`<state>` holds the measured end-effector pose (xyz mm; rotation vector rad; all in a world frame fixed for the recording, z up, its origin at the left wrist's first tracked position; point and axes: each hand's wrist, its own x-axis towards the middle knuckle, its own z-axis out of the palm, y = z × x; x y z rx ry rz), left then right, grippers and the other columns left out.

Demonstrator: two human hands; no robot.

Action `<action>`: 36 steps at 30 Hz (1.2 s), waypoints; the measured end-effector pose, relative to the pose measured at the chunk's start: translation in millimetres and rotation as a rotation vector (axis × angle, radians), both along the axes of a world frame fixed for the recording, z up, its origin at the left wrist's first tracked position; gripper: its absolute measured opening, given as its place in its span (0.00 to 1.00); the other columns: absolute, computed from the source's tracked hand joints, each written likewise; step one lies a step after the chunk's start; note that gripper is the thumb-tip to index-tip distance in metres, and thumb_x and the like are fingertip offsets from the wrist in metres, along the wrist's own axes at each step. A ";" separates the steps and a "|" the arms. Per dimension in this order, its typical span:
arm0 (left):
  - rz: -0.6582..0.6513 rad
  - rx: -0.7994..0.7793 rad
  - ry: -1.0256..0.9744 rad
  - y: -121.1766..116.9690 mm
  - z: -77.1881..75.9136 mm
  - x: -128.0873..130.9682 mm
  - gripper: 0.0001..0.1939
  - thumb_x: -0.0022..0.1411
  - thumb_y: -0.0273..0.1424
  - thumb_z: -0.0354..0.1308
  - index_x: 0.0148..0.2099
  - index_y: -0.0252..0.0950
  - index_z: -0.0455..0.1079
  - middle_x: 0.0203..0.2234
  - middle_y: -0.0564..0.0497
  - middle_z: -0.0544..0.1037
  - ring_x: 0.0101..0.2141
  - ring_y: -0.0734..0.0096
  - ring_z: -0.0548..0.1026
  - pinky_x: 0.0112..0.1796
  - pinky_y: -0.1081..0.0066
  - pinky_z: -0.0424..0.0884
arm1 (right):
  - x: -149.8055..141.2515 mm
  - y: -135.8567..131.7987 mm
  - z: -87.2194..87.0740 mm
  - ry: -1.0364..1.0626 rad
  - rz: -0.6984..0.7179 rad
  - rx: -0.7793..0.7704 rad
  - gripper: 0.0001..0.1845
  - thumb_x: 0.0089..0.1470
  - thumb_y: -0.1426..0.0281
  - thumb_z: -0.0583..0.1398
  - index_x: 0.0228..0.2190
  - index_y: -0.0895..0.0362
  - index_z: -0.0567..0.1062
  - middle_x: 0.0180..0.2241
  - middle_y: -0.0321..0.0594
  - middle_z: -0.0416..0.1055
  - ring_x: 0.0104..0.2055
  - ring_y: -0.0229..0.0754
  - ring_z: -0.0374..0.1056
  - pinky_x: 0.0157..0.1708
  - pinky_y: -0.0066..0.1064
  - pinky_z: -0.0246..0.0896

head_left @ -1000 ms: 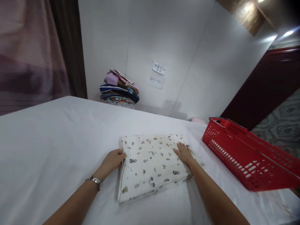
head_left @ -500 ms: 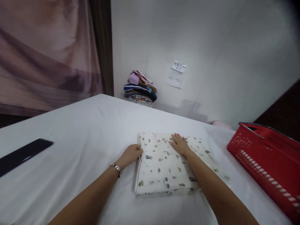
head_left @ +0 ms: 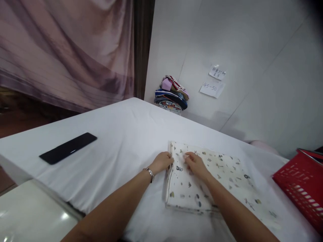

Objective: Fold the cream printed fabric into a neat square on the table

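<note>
A folded white cloth (head_left: 184, 188) with a small print of plants and animals lies on the white-covered table, its layers showing along the left side. At that left edge, my left hand (head_left: 163, 162) is closed on the layers, with a bracelet on its wrist. My right hand (head_left: 196, 165) is over the left part of the cloth, close to my left hand. Its fingers are bent and slightly apart, and no fabric shows gathered in them. My right forearm covers part of the cloth's middle.
A red plastic basket (head_left: 300, 185) stands at the right. A black flat object (head_left: 68, 148), like a phone, lies at the left. Folded fabrics (head_left: 171, 95) are stacked beyond the far edge, by a wall with paper notes (head_left: 212, 88). A glossy pale surface (head_left: 32, 211) is at lower left.
My right hand has slid left across the cloth toward my left hand, its fingers now bent instead of flat. My left hand keeps hold of the edge. The view has turned left.
</note>
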<state>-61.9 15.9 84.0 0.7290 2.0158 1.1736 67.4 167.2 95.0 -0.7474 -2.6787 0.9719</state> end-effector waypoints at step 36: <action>0.052 -0.169 0.457 -6.7 2.7 2.2 0.09 0.51 0.35 0.54 0.32 0.36 0.70 0.32 0.45 0.76 0.35 0.62 0.72 0.33 0.70 0.63 | -17.7 -50.0 0.0 -0.136 0.007 -0.103 0.15 0.48 0.71 0.52 0.40 0.55 0.69 0.20 0.32 0.67 0.15 0.33 0.60 0.14 0.23 0.52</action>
